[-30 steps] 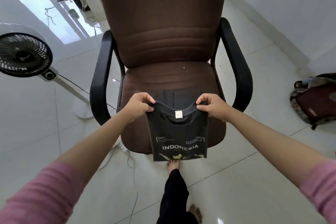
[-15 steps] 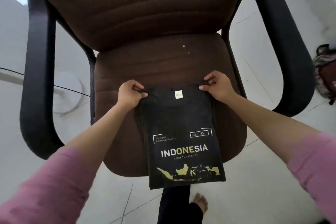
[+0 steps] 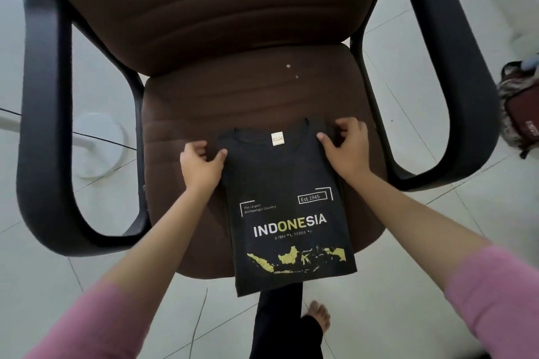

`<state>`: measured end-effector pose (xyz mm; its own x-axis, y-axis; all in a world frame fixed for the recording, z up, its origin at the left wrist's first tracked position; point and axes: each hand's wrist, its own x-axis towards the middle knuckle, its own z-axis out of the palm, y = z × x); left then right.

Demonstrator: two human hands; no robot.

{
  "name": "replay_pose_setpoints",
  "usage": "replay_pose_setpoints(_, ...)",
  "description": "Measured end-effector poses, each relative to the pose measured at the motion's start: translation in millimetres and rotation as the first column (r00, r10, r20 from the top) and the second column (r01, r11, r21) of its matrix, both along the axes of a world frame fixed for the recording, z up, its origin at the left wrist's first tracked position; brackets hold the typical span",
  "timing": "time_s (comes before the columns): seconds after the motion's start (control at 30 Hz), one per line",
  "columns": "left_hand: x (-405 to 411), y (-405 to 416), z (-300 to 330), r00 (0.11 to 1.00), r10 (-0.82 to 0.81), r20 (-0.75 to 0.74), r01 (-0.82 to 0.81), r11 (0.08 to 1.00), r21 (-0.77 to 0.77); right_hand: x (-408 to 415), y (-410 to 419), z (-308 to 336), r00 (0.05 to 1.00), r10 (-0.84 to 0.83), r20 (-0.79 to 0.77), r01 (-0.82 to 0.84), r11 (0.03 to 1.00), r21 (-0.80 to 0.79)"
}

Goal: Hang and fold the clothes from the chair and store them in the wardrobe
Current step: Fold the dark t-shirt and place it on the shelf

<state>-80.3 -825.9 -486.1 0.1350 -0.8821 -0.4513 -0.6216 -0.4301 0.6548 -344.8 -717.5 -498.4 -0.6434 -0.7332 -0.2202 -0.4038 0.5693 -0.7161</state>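
Note:
A black T-shirt with "INDONESIA" and a yellow map print lies folded into a narrow strip on the brown chair seat. Its collar points toward the backrest and its hem hangs over the seat's front edge. My left hand pinches the shirt's left shoulder edge, thumb on top and fingers curled beside it. My right hand grips the right shoulder edge the same way. Both hands rest low on the seat.
Black armrests stand on either side, the left armrest and the right armrest. A fan's white base and its cable sit on the tiled floor at left. A dark red backpack lies at right. My bare foot is below the seat.
I have lowered the shirt from hanging in the air onto the seat and leaned in closer. Both hands stayed at its shoulders as it came to lie flat.

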Motion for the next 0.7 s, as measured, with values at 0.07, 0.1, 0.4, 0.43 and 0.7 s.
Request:
replay_pose_setpoints(0.07,0.7,24.4,5.0,0.997,0.068,-0.036,-0.065,0.994,0.092,11.1,24.5,1.5,0.999,-0.014,-0.052,0.016,0.999,0.036)
replay_pose_setpoints(0.1,0.7,35.9,7.8,0.996,0.079,-0.047,-0.072,0.988,0.137,16.7,33.6,3.3,0.997,-0.017,-0.078,0.023,0.997,0.075)
replay_pose_setpoints(0.4,2.6,50.5,16.0,0.991,0.015,-0.132,0.011,0.981,0.194,37.2,37.9,20.4,0.966,0.011,0.257,-0.040,0.994,0.106)
replay_pose_setpoints(0.43,3.0,48.0,17.3,0.984,0.027,-0.178,0.011,0.978,0.207,36.8,35.7,19.8,0.956,0.024,0.292,-0.051,0.995,0.085)
replay_pose_setpoints(0.7,10.0,42.6,24.3,0.863,0.219,-0.456,-0.003,0.904,0.428,34.5,23.8,34.1,0.852,0.019,0.523,-0.075,0.994,0.085)
